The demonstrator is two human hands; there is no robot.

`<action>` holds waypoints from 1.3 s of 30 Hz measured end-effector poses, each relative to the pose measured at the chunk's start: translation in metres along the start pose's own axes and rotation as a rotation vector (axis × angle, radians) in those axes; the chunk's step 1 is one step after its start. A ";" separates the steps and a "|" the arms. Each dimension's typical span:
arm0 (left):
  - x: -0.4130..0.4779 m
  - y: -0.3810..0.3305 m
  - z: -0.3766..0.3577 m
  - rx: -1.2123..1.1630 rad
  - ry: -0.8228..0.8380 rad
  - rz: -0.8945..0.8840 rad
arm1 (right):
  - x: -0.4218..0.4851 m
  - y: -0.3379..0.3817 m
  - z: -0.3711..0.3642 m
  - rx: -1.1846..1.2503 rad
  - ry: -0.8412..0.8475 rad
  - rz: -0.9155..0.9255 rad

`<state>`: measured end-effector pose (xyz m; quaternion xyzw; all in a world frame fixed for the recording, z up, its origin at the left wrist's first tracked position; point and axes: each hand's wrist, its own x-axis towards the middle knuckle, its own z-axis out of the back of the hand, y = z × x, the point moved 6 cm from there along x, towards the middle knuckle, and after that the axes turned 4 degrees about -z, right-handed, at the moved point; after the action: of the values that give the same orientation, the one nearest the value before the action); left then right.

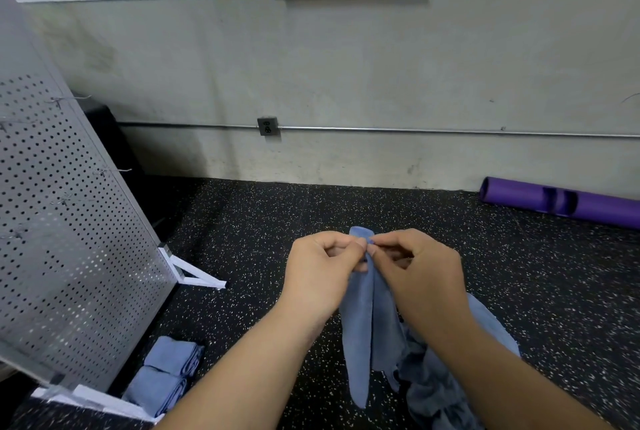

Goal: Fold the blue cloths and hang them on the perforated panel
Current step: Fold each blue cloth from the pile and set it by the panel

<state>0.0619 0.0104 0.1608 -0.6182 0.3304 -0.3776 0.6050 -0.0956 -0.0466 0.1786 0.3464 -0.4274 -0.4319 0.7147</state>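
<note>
So this looks like the folding step, mid-fold. Both hands are up in the lower middle of the frame. The left hand (323, 272) and right hand (417, 270) sit right next to each other, fingertips nearly touching, each pinching the top edge of one blue cloth (360, 329). The cloth hangs straight down from that pinch in a long narrow strip, already doubled lengthwise by the look of it, with its bottom end dangling above the floor (263, 222).

Just behind it, towards the lower right, there's a rumpled heap of more blue cloths (440, 391), not folded as far as I can tell. Two folded cloths (171, 358) lie on the floor in the lower left, right by the foot of the perforated panel (69, 239), which fills the left side. The hooks (104, 171) I can make out on the panel look bare, so my guess is nothing's been hung yet.

For the next move, I'd say this strip needs one more fold to shorten it, keeping the edges lined up so it doesn't slip apart. Then it either joins the two on the floor or goes left onto a hook.
</note>
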 end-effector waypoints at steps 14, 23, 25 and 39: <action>0.002 -0.021 0.003 0.223 0.060 -0.228 | 0.012 -0.005 0.011 0.117 0.061 -0.081; 0.003 -0.035 0.005 0.642 0.250 -0.580 | 0.010 0.005 0.012 0.202 0.109 -0.005; 0.002 -0.035 0.006 0.661 0.255 -0.592 | 0.009 0.005 0.012 0.201 0.118 0.006; 0.025 -0.055 0.076 0.220 -0.083 -0.516 | 0.011 -0.014 0.006 -0.112 0.400 0.072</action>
<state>0.1372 0.0295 0.2189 -0.6273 0.0940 -0.5273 0.5654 -0.1030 -0.0627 0.1722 0.3693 -0.2643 -0.3518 0.8185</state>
